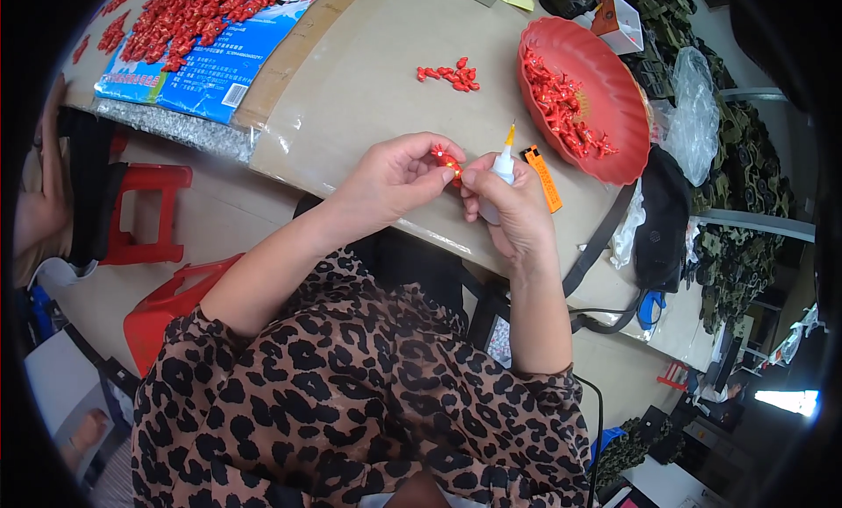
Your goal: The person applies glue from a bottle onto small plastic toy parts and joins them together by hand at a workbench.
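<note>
In the middle, your left hand (390, 181) pinches a red piece (450, 164); your right hand (519, 203) hugs a white bottle (503, 167).

Red piece (449, 163), white bottle (503, 167), red bowl (617, 104), leopard-print top (351, 394).

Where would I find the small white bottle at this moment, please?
In the head view, the small white bottle is held in the right hand, just right of the small red piece in the left hand and left of the red bowl.
</note>
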`<state>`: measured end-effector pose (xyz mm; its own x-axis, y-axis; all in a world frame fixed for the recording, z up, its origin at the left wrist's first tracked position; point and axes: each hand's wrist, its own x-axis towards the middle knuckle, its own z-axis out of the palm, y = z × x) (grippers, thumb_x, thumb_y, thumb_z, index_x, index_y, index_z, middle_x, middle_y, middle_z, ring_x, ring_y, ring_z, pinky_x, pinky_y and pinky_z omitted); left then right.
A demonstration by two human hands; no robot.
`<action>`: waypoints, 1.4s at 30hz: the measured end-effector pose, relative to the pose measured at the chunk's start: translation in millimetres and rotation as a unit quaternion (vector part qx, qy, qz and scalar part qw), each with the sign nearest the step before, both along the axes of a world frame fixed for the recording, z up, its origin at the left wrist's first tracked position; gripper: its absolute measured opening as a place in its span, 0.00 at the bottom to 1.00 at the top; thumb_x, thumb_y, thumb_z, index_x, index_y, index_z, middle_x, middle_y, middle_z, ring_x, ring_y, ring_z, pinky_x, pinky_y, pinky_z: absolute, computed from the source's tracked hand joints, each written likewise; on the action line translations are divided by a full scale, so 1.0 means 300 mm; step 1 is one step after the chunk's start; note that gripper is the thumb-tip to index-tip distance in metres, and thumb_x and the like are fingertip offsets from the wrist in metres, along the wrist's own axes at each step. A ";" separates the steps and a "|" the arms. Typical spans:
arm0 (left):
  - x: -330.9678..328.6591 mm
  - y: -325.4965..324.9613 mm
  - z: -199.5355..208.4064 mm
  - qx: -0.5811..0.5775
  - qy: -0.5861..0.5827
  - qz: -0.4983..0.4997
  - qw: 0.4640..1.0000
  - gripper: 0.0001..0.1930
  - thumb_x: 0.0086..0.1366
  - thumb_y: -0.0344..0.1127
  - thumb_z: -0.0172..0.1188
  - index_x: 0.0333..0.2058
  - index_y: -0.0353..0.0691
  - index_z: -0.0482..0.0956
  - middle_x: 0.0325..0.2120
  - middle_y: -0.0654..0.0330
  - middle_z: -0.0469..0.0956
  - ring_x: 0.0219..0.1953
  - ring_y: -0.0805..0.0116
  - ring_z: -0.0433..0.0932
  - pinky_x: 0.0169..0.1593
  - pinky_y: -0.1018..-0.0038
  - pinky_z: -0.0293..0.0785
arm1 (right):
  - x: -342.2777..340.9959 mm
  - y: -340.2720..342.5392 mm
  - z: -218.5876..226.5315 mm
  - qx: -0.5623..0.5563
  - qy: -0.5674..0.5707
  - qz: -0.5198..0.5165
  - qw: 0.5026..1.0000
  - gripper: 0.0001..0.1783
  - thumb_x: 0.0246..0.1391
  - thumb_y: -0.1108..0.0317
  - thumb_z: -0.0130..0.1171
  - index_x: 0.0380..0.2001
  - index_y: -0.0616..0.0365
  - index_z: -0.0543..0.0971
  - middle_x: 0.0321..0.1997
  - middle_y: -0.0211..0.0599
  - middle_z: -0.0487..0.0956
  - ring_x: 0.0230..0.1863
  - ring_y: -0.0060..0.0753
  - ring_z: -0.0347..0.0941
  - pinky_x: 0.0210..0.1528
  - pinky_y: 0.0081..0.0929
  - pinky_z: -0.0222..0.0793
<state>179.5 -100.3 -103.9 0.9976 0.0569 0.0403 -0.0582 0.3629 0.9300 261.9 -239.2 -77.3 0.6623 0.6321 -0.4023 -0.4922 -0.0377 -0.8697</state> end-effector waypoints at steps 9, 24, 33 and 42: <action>-0.002 0.001 0.006 0.023 -0.007 -0.007 1.000 0.08 0.59 0.26 0.45 0.38 0.33 0.66 0.30 0.64 0.71 0.33 0.82 0.69 0.38 0.84 0.66 | 0.015 -0.001 0.016 -0.005 0.024 0.030 0.999 0.05 0.38 0.74 0.58 0.20 0.62 0.72 0.17 0.33 0.71 0.15 0.20 0.65 0.18 0.17 0.62; 0.000 0.006 -0.008 0.037 0.024 -0.008 0.999 0.09 0.58 0.24 0.46 0.39 0.32 0.67 0.31 0.65 0.70 0.32 0.84 0.69 0.37 0.87 0.65 | -0.003 0.007 -0.010 -0.019 -0.024 -0.005 1.000 0.06 0.38 0.75 0.57 0.21 0.63 0.70 0.18 0.33 0.71 0.15 0.20 0.65 0.17 0.16 0.62; -0.001 0.003 -0.005 0.036 0.019 -0.002 0.999 0.09 0.58 0.23 0.46 0.39 0.32 0.67 0.31 0.65 0.70 0.32 0.85 0.68 0.36 0.87 0.66 | 0.005 0.005 -0.004 -0.025 -0.015 0.009 1.000 0.06 0.38 0.74 0.56 0.22 0.63 0.70 0.18 0.33 0.71 0.15 0.21 0.66 0.19 0.18 0.65; -0.002 -0.002 0.002 0.022 0.013 0.003 1.000 0.09 0.58 0.23 0.46 0.39 0.32 0.67 0.31 0.64 0.70 0.34 0.83 0.69 0.38 0.86 0.66 | 0.010 0.002 0.007 -0.001 0.017 0.020 1.000 0.06 0.38 0.74 0.56 0.22 0.62 0.71 0.18 0.33 0.70 0.17 0.22 0.66 0.21 0.21 0.66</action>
